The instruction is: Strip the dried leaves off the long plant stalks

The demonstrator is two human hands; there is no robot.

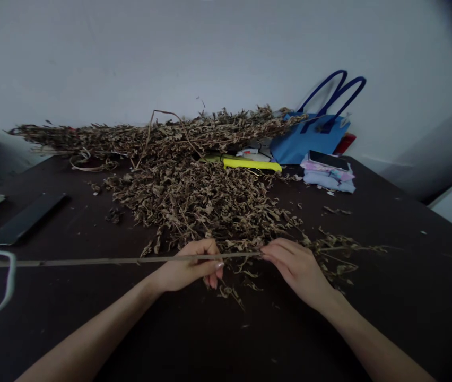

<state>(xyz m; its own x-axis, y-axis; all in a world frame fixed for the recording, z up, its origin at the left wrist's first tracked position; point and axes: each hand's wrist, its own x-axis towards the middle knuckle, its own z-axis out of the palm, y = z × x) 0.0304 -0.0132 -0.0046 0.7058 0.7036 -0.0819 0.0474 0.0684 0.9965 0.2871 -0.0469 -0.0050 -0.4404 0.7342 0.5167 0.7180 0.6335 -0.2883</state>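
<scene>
A long dried plant stem (130, 260) runs level across the front of the dark table, from the left edge of the view to beyond my right hand. My left hand (194, 263) is closed round it, thumb laid along the stem. To the right, my right hand (295, 268) pinches the same stem; its fingertips are partly hidden. Past that hand, the leafy end (335, 254) fans out with dry, curled leaves. Just behind both hands spreads a heap of loose dried leaves (206, 199), and a few leaves lie beneath the stem.
Along the wall lies a large pile of dried leafy stalks (162, 135). A blue bag (305, 140), a phone (329, 160) on a soft packet (327, 179) and a yellow object (252, 165) sit behind. On the left are a black flat object (27, 220) and a white-framed item (11, 276).
</scene>
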